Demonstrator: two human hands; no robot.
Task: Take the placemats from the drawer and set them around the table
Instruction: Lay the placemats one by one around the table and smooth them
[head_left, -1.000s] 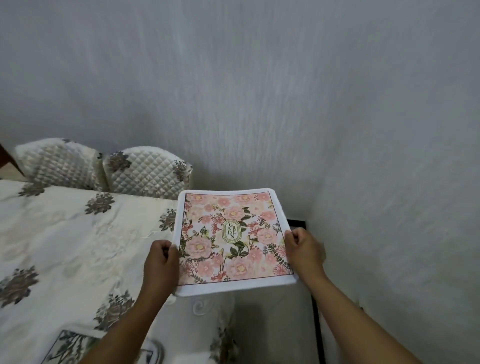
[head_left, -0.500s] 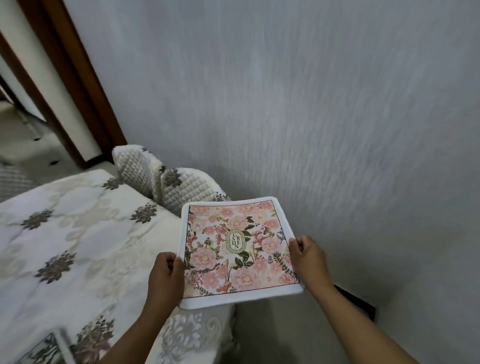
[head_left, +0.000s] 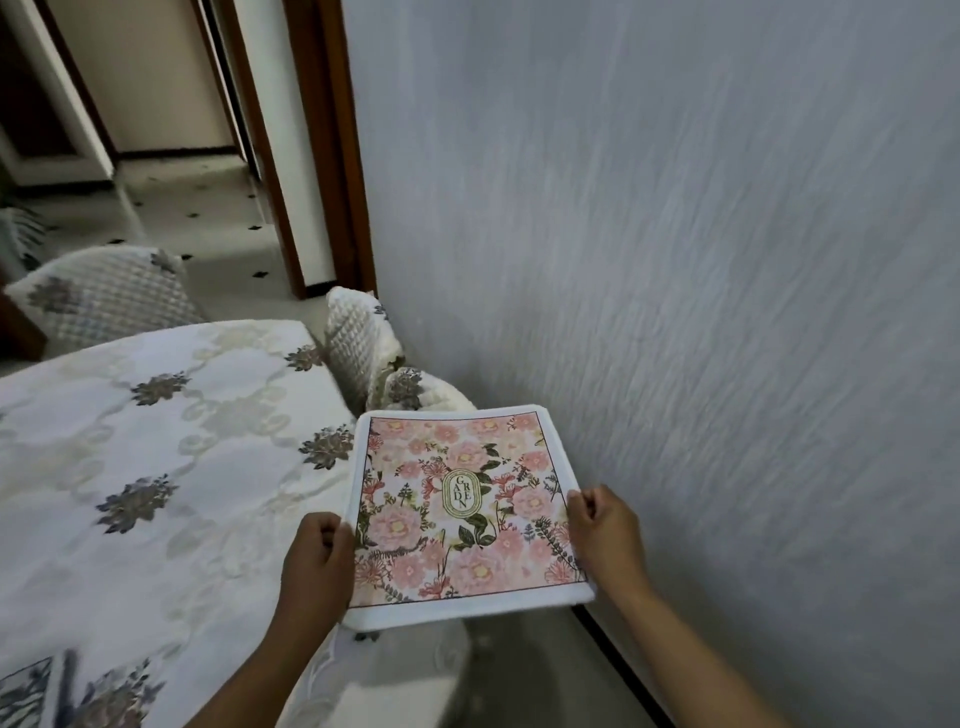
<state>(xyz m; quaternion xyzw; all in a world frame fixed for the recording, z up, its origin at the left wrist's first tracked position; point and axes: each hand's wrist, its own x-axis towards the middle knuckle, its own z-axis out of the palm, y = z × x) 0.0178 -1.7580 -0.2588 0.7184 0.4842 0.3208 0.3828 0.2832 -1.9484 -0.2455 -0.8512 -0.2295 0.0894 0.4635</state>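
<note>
Between the bench (head_left: 156, 467) and the wall (head_left: 727, 312), you hold the floral placemat (head_left: 462, 514) in the air, nearly level, with its left side near the bench corner. Your left hand (head_left: 317, 561) pinches the left edge and your right hand (head_left: 602, 535) pinches the right edge, fingers curled. I judge these risks: the mat looks soft, so it can sag or fold if one pinch loosens. The passage is narrow, so the far corner can catch the quilted chair (head_left: 363, 353). If you lay it too near the edge, it may slide off.
</note>
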